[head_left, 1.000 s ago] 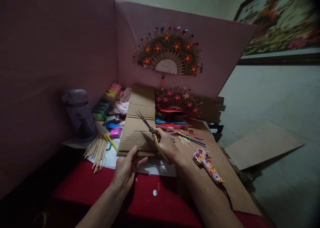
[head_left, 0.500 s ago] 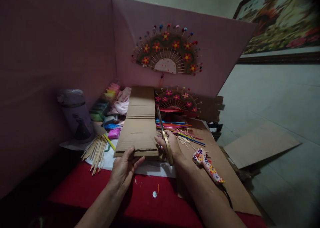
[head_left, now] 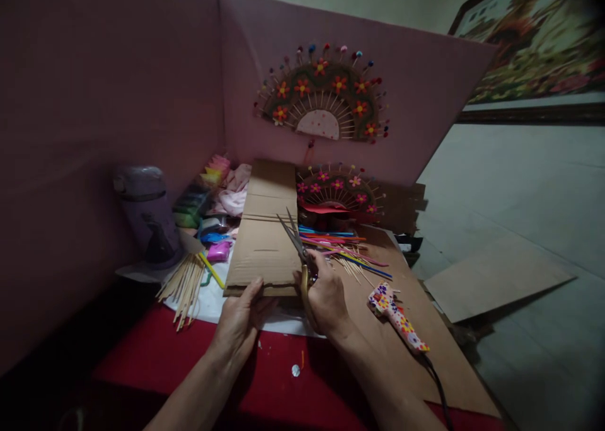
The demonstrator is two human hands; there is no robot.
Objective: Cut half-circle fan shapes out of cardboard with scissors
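Note:
My left hand (head_left: 242,321) grips the near edge of a long folded piece of cardboard (head_left: 267,248), thumb on top and fingers underneath. A pair of scissors (head_left: 302,254) with gold handles is in my right hand (head_left: 327,295), fingers wrapped round the handles. The blades are slightly parted and point away from me, over the right side of the cardboard. Behind the scissors lie several coloured pipe cleaners (head_left: 350,245) and thin wooden sticks.
A flower-patterned glue gun (head_left: 397,317) rests on a cardboard sheet (head_left: 454,368) at right. Wooden skewers (head_left: 184,289) and a purple bottle (head_left: 149,220) are at left. Two decorated fans, one upper (head_left: 321,94) and one lower (head_left: 335,190), stand out at the back. Red cloth (head_left: 189,362) covers the table.
The scissors have turned left over the cardboard, and their blades have parted. My right hand has rotated with them. The left hand keeps its hold on the cardboard.

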